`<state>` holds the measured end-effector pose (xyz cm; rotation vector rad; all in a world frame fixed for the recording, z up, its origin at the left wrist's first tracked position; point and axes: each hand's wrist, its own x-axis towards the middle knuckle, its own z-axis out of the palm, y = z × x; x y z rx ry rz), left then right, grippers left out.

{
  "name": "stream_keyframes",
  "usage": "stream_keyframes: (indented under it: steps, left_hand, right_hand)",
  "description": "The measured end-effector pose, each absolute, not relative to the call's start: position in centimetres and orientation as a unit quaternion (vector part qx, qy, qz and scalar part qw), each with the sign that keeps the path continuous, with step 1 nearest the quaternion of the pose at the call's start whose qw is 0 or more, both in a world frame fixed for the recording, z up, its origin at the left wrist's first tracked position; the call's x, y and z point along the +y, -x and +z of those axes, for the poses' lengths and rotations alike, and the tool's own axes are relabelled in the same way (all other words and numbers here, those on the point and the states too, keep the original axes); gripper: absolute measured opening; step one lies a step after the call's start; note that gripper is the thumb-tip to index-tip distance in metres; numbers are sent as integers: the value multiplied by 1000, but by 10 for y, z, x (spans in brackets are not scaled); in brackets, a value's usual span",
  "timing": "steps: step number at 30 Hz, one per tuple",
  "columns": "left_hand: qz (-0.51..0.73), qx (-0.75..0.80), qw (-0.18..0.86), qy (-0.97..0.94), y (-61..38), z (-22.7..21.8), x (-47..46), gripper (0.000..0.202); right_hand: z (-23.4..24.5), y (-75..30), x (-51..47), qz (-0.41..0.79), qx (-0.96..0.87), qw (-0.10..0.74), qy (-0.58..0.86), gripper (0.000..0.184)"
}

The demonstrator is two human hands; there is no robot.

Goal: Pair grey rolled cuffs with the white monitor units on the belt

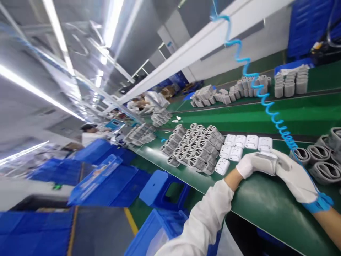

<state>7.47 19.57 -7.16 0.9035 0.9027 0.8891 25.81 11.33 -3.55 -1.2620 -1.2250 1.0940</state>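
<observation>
Both my hands wear white gloves and rest on the green table (263,202). My left hand (253,164) is closed round the left end of a white plastic part (263,156). My right hand (295,176) lies over the part's right end, fingers curled on it. Several flat white covers (241,145) lie in rows just beyond my hands. A stack of grey oval housings (194,147) stands to their left, and more grey housings (319,160) lie at the right.
A blue coiled air hose (262,96) hangs down from above to my right wrist. More grey housings (247,87) line the far belt. Blue crates (106,177) and a blue stool (165,188) stand on the floor at left. Other people work farther down the line.
</observation>
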Motion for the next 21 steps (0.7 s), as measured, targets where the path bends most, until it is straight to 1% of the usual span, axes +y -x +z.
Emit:
stream_keyframes:
  steps: [2, 3, 7, 9, 11, 14, 15, 18, 21]
  left_hand:
    - [388, 397, 705, -442, -74, -67, 194, 39]
    - [382, 394, 701, -456, -74, -65, 193, 36]
    - [369, 387, 684, -496, -72, -60, 187, 19]
    - [357, 389, 678, -512, -71, -60, 187, 17]
    - [344, 383, 674, -530, -71, -61, 187, 26]
    - [338, 351, 684, -543, -71, -66, 188, 50]
    - [340, 340, 688, -544, -71, -69, 188, 55]
    - [358, 335, 685, -539, -74, -81, 193, 56]
    - [365, 356, 675, -533, -81, -94, 202, 49]
  right_hand:
    - [-38, -258, 116, 486, -487, 511, 515, 79]
    - [-38, -258, 117, 490, -477, 513, 518, 81]
    - [-41, -258, 120, 481, -453, 509, 551, 77]
    - [-45, -259, 122, 468, -450, 514, 561, 74]
    - [-51, -259, 124, 457, -441, 527, 565, 72]
    - [-58, -258, 126, 449, -445, 536, 560, 70]
    - [-59, -257, 126, 444, -450, 537, 558, 70]
    - [-64, -257, 127, 422, -465, 555, 546, 73]
    - [-73, -260, 131, 398, -481, 566, 539, 80]
